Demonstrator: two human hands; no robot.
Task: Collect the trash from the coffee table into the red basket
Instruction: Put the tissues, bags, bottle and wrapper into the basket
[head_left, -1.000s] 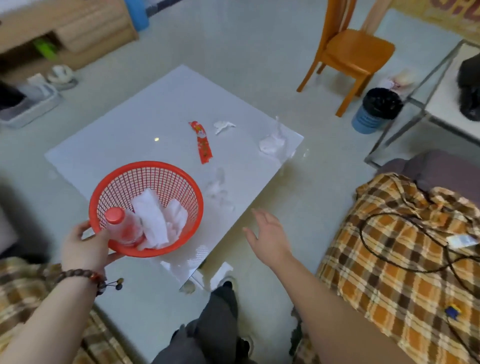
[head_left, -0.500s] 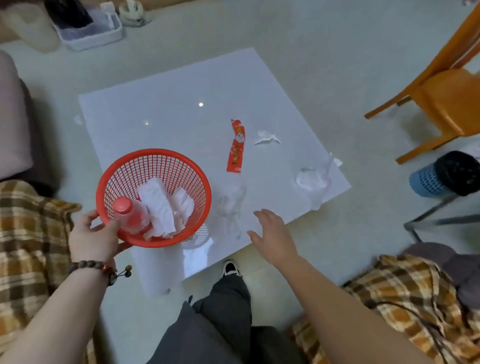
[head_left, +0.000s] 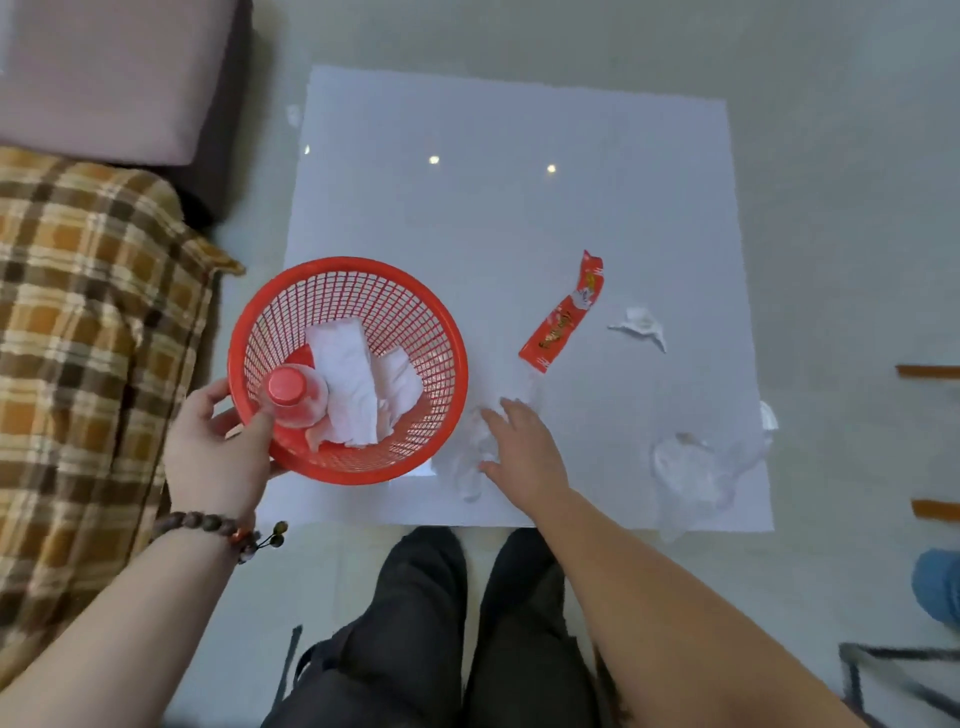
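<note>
My left hand (head_left: 215, 452) grips the rim of the red basket (head_left: 415, 312), held over the near left part of the white coffee table (head_left: 467, 208). Inside lie a red-capped bottle (head_left: 291, 397) and white tissues (head_left: 353, 384). My right hand (head_left: 524, 452) reaches out with fingers spread and rests on a crumpled clear plastic scrap (head_left: 465, 462) just right of the basket. Further right on the table lie a red snack wrapper (head_left: 566, 314), a small white paper scrap (head_left: 641, 325) and a crumpled clear plastic bag (head_left: 696, 473) near the front right corner.
A plaid-covered sofa (head_left: 88, 338) with a mauve cushion (head_left: 109, 73) stands left of the table. My dark-trousered legs (head_left: 431, 623) are at the table's near edge. Orange chair legs (head_left: 930, 371) and a blue bin (head_left: 937, 587) sit at the right edge.
The view has swung left and down over the table. My right hand moved forward from the table's edge onto the clear plastic scrap. The basket stays in my left hand.
</note>
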